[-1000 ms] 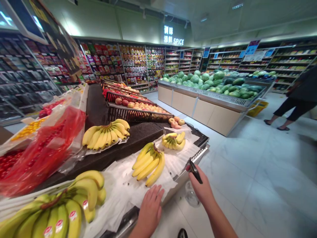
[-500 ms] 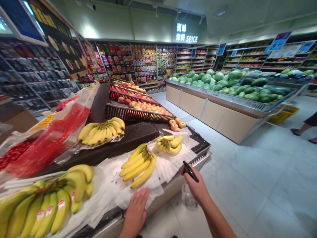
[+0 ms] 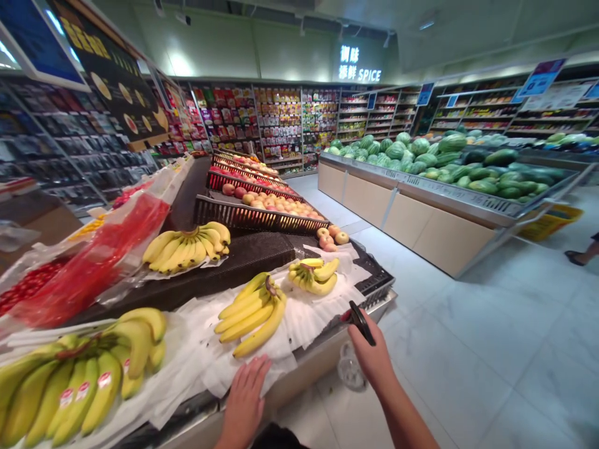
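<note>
One bunch of yellow bananas (image 3: 253, 317) lies just beyond my left hand (image 3: 244, 388), on white paper (image 3: 199, 330) that covers the near part of the bench (image 3: 306, 368). That hand is flat, palm down, fingers straight and close together, holding nothing; its fingertips rest on the paper near the edge, a little short of the fruit. My right hand (image 3: 373, 349) is closed around a black object (image 3: 362, 322), gripping it just off the bench's right edge; I cannot tell what it is. A clear plastic thing (image 3: 350, 368) shows below that hand, and whether I hold it too I cannot tell.

To the near left sits a large greenish bunch (image 3: 87, 374) with red and white stickers. Farther right, a smaller bunch (image 3: 313, 274) lies on the paper, and to the far left another bunch (image 3: 187, 249) rests on a raised black step (image 3: 262, 255). Beyond the small bunch are some loose apples (image 3: 332, 237), beside a black basket (image 3: 257, 215) full of fruit. Red plastic (image 3: 103, 262) lies over the fruit on the left.

Across the floor (image 3: 486, 337), to the far right, a stand (image 3: 416, 218) carries watermelons (image 3: 397, 149), with a yellow basket (image 3: 552, 222) near its end, and at the right edge a person's foot (image 3: 574, 257) shows
</note>
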Demonstrator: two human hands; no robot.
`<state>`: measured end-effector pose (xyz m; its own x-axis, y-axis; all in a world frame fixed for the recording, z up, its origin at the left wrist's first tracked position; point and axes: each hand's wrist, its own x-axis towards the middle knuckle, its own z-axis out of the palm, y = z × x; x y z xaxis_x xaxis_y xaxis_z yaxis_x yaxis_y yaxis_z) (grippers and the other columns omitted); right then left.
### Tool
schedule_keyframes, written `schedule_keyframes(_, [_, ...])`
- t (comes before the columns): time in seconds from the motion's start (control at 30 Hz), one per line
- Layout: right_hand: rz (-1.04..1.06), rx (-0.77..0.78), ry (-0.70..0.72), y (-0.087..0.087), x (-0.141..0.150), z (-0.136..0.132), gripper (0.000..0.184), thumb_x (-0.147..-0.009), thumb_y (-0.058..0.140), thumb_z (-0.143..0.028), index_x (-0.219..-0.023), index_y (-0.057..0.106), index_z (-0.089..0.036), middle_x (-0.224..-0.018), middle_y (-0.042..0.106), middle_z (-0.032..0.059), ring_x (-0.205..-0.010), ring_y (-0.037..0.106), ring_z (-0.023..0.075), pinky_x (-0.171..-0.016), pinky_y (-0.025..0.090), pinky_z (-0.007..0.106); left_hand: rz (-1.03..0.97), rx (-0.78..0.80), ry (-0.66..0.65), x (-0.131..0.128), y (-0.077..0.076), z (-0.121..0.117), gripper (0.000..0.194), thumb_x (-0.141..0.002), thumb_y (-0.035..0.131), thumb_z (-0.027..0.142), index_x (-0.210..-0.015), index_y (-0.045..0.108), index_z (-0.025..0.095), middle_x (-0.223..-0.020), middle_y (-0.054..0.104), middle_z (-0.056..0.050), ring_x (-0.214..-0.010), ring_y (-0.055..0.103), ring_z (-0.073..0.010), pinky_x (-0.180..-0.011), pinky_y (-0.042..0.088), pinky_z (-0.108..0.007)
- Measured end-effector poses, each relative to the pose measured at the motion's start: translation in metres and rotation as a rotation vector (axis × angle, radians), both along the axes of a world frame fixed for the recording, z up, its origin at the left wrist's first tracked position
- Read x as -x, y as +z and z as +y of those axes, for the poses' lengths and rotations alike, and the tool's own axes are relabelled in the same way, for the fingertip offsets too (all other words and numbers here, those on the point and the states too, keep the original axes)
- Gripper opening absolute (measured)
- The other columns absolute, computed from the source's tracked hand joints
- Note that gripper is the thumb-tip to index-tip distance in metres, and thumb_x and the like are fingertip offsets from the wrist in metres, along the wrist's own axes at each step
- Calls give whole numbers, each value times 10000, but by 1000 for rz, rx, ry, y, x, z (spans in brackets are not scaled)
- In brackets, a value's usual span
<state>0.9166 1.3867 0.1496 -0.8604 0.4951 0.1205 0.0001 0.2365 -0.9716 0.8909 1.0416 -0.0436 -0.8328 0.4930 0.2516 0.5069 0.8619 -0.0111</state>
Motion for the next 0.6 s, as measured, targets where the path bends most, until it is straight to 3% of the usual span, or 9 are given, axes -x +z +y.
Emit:
schedule_keyframes(0.13, [0, 36, 75, 4, 3, 5, 162, -784, 571, -326, -796, 693, -221, -741, 638, -6, -716, 572, 204, -680, 432, 301, 10, 20, 20, -3, -1, 2, 868, -744, 501, 12, -1532, 485, 378, -1605, 572, 58, -1482, 527, -210, -1280, 401, -466])
schedule_keyframes(0.37, [-27, 64, 115, 4, 19, -17, 159, -759, 574, -309, -792, 704, -225, -717, 641, -18, -687, 560, 193, -662, 420, 294, -92, 36, 37, -4, 0, 16, 823, -726, 511, 24, -1486, 566, 335, -1607, 574, 20, -1491, 515, -249, -1292, 368, -496])
schedule_keyframes(0.47, [-48, 64, 124, 3, 29, -22, 141, -763, 567, -298, -745, 685, -225, -673, 605, -26, -663, 543, 187, -643, 411, 289, -234, 69, 111, 2, 20, 31, 726, -711, 574, 93, -1416, 643, 251, -1584, 594, -71, -1492, 504, -304, -1313, 315, -507])
schedule_keyframes(0.6, [-87, 49, 108, 6, 43, -24, 211, -787, 585, -353, -865, 736, -228, -774, 692, 4, -720, 599, 220, -693, 465, 315, -559, 96, 109, 28, 73, 52, 515, -825, 579, 267, -1319, 692, 178, -1483, 642, -171, -1367, 592, -358, -1185, 444, -510])
